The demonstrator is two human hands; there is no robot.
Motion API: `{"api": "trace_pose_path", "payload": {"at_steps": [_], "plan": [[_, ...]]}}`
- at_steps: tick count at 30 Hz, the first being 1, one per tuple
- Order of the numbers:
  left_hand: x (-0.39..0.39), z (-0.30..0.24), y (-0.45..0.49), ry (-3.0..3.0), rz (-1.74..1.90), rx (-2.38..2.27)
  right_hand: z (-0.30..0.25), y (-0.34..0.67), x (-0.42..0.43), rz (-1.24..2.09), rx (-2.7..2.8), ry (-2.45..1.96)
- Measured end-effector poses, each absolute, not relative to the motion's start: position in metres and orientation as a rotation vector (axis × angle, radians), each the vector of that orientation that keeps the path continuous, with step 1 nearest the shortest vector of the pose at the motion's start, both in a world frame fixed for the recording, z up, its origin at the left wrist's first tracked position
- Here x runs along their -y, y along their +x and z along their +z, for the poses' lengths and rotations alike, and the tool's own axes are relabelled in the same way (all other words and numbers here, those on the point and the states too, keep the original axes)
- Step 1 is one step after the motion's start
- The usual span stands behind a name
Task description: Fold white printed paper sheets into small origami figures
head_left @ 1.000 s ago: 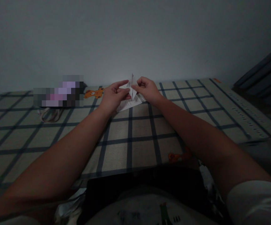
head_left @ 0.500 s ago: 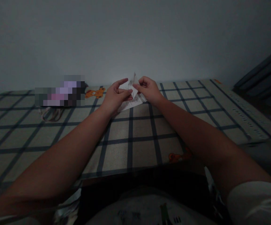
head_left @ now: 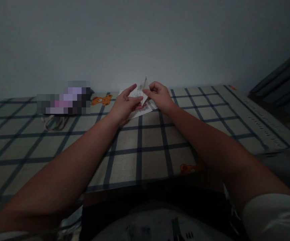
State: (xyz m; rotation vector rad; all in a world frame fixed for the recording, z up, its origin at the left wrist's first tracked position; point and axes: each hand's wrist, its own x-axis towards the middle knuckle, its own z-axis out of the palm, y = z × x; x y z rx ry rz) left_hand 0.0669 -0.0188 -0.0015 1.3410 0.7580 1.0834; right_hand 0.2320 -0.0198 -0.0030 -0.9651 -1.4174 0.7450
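Note:
A small folded white paper shape [head_left: 144, 90] with an upward point is held above the checked table [head_left: 139, 147] near the far wall. My left hand [head_left: 124, 105] pinches its left side with thumb and fingers, the forefinger stretched out. My right hand [head_left: 160, 95] is curled round its right side. A flat printed sheet of paper [head_left: 141, 110] lies on the cloth just under both hands.
A blurred purple and dark object [head_left: 63, 97] lies at the left rear with a pale cord [head_left: 53, 122] beneath it. An orange bear print [head_left: 101, 99] marks the cloth. A dark piece of furniture [head_left: 282, 83] stands at the right. The wall [head_left: 145, 40] runs close behind.
The folded paper has tilted slightly right and risen a little, and both hands have shifted a little to the right while turning it. The flat sheet stays in place.

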Motion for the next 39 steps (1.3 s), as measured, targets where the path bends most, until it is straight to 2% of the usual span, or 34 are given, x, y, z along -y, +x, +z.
{"api": "trace_pose_path", "payload": {"at_steps": [39], "plan": [[0.027,0.002,0.067,1.404,0.981,-0.684,-0.002,0.237,0.018,0.768,1.354,-0.964]]}}
